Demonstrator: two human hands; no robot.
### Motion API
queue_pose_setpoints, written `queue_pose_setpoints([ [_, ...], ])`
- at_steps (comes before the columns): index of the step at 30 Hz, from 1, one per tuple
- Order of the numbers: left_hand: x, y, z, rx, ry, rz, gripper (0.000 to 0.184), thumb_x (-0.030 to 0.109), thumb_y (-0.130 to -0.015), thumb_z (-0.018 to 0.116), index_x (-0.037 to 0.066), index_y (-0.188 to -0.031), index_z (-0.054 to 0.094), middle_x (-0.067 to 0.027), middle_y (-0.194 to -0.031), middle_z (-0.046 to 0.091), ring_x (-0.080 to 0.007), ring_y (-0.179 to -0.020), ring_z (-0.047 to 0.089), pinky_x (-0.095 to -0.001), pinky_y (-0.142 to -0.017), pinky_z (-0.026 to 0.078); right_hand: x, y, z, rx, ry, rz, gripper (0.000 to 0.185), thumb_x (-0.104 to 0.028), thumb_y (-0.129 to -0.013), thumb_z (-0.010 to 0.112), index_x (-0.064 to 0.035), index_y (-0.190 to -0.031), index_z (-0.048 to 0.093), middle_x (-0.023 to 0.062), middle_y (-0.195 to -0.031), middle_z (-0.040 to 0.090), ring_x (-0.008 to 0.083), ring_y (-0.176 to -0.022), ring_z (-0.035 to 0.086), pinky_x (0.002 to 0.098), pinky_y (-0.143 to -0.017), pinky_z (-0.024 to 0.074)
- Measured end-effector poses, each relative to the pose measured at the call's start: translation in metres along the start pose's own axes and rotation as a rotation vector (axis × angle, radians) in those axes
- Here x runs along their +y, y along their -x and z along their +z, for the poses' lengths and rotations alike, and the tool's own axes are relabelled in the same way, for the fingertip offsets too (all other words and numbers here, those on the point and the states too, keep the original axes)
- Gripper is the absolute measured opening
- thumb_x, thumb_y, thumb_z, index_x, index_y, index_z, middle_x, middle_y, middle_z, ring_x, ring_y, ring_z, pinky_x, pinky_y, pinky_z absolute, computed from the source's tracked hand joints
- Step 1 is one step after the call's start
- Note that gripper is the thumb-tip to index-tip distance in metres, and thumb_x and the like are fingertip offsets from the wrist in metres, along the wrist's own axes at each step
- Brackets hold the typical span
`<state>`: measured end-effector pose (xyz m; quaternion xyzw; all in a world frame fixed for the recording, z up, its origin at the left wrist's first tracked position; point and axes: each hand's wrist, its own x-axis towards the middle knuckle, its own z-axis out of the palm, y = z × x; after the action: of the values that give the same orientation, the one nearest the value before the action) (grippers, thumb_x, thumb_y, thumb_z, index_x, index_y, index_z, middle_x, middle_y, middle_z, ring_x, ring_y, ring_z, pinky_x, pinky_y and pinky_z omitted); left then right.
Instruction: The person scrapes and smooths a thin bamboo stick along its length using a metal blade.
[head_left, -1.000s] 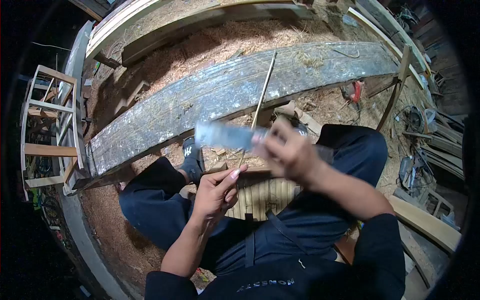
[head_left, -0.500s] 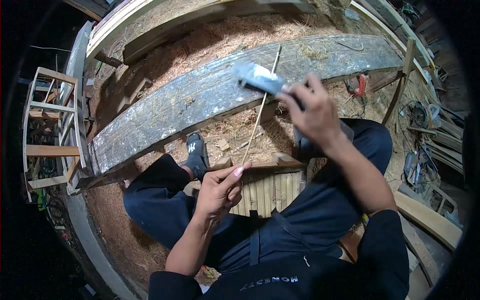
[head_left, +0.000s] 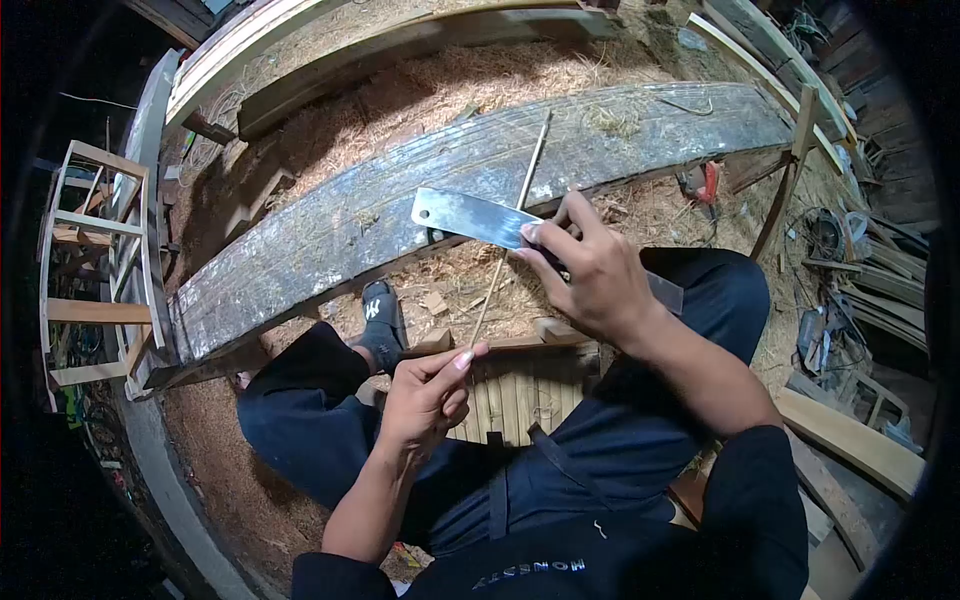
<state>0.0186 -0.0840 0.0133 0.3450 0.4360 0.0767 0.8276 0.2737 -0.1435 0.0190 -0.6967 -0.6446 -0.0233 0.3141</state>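
My left hand (head_left: pixel 428 400) is closed, pinching the lower end of a thin bamboo stick (head_left: pixel 512 232) between thumb and fingers. The stick slants up and away from me, its far end over a broad, worn plank (head_left: pixel 330 235). In my right hand (head_left: pixel 595 265) is a cleaver (head_left: pixel 465 217) with a wide, shiny blade and a round hole near its tip. The blade points left and lies across the stick, hiding part of it. Whether its edge touches the stick I cannot tell. My right fingers are wrapped round the cleaver's near end.
Bamboo slats (head_left: pixel 525 392) lie between my legs. Shavings (head_left: pixel 410 75) cover the ground. A wooden frame (head_left: pixel 98 312) stands at the left. A red-handled tool (head_left: pixel 708 185) lies beyond the plank's right part, near a leaning wooden post (head_left: pixel 788 175). Timber strips (head_left: pixel 895 310) are piled at the right.
My right hand has brought the cleaver down and to the left along the stick, closer to me. The blade, blurred before, is now sharp. My left hand keeps its pinch, slightly lower.
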Motion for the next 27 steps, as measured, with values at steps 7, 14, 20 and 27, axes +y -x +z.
queue_pose_setpoints([
  [7, -0.003, 0.000, 0.002, -0.029, 0.019, 0.000, 0.032, 0.020, -0.106, 0.061, -0.003, -0.127, 0.067, 0.0056, -0.055, 0.040, -0.0038, -0.042, 0.032, -0.0222, -0.041, 0.026, 0.027, -0.019, -0.007, -0.052, 0.150, 0.258, 0.023, -0.027, -0.097, 0.070, -0.0041, -0.100, 0.071, 0.0132, -0.099, 0.058, 0.0253, -0.064, 0.068, 0.0390, -0.052, 0.0591],
  [14, -0.001, -0.001, -0.002, -0.024, 0.058, -0.017, 0.029, 0.019, -0.106, 0.060, -0.003, -0.124, 0.069, 0.0063, -0.057, 0.042, -0.0033, -0.046, 0.034, -0.0227, -0.044, 0.025, 0.049, -0.026, -0.023, -0.007, 0.197, 0.333, 0.027, -0.031, -0.099, 0.067, -0.0046, -0.101, 0.071, 0.0174, -0.099, 0.059, 0.0309, -0.065, 0.069, 0.0420, -0.056, 0.0599],
  [20, 0.002, -0.002, -0.005, -0.052, 0.016, 0.002, 0.029, 0.020, -0.106, 0.060, -0.003, -0.122, 0.069, 0.0066, -0.056, 0.041, -0.0035, -0.045, 0.033, -0.0225, -0.044, 0.025, 0.039, -0.013, -0.009, 0.016, 0.257, 0.144, 0.020, -0.025, -0.098, 0.070, -0.0058, -0.101, 0.072, 0.0167, -0.098, 0.059, 0.0243, -0.059, 0.066, 0.0376, -0.047, 0.0572],
  [27, 0.000, 0.003, -0.002, -0.033, 0.040, -0.008, 0.031, 0.019, -0.105, 0.062, -0.005, -0.124, 0.068, 0.0062, -0.057, 0.042, -0.0032, -0.047, 0.035, -0.0217, -0.044, 0.025, 0.063, -0.023, -0.041, 0.201, 0.304, 0.356, 0.028, -0.032, -0.099, 0.068, -0.0048, -0.103, 0.071, 0.0138, -0.102, 0.061, 0.0300, -0.078, 0.070, 0.0451, -0.067, 0.0562],
])
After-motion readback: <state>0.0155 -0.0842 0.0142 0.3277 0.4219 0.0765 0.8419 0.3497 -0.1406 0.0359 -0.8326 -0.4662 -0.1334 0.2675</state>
